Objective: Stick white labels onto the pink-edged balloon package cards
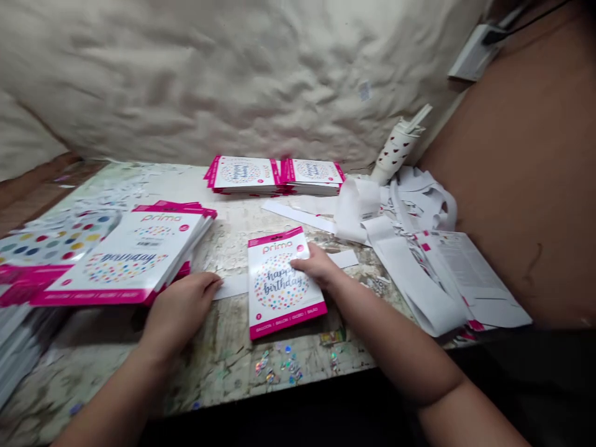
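The right hand [316,267] rests open on the balloon packet [279,282], whose long axis runs roughly 12 to 6. The packet lies at 3 o'clock from the open left hand [181,313], which is beside the stacked packets [125,254].

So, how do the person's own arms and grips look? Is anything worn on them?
Both are bare. The left grip and right grip have no gloves, and the left forearm and right forearm show no sleeve in this view. I can see no watch, ring, bracelet, cable or marking on them.
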### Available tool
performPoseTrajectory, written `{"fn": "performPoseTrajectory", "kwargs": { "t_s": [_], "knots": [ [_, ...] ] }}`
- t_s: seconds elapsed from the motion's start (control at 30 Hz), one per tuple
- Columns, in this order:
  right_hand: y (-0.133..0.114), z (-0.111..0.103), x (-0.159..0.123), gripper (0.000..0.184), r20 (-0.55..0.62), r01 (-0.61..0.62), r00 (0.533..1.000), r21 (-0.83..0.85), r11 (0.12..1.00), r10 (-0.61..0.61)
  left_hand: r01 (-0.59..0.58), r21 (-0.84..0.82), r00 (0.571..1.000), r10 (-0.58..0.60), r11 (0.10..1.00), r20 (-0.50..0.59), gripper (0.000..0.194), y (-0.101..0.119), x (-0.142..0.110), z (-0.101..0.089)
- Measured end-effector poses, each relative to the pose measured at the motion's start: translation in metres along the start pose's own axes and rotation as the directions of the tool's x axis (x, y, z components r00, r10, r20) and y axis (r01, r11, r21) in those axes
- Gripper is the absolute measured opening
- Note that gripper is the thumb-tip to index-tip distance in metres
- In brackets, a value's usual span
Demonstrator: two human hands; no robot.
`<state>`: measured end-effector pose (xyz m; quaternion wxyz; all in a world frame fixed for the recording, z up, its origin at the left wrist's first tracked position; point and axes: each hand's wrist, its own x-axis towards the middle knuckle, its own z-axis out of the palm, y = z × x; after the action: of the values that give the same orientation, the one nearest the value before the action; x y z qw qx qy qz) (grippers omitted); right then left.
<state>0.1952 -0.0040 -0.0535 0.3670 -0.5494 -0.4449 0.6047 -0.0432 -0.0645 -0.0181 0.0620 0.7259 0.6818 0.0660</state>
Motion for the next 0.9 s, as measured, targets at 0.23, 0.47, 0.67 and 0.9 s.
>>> {"fn": "performPoseTrajectory", "kwargs": {
  "t_s": [0.23,0.47,0.67,0.9],
  "knots": [
    [-0.033,-0.114,0.005,0.047,-0.322,0.120,0.875,-0.579,0.806,-0.361,-0.201,-0.009,0.922,0.187,0.979,-0.340,0.039,0.032,0.002,-0.017],
    [-0.055,-0.248,0.063,0.013,-0.545,0.047,0.780,-0.438,0.898,-0.307,-0.269,-0.418,0.963,0.239,0.868,-0.123,0.037,0.095,0.036,-0.020],
    [-0.073,-0.237,0.080,0.021,-0.349,0.300,0.851,-0.289,0.909,-0.392,-0.067,-0.883,0.963,0.261,0.464,0.064,0.042,0.165,0.096,-0.005],
    [-0.071,-0.226,0.055,0.029,-0.295,0.666,0.674,-0.154,0.730,-0.677,0.258,-0.966,0.938,0.242,-0.003,0.250,0.055,0.257,0.181,0.033]
  ]
}}
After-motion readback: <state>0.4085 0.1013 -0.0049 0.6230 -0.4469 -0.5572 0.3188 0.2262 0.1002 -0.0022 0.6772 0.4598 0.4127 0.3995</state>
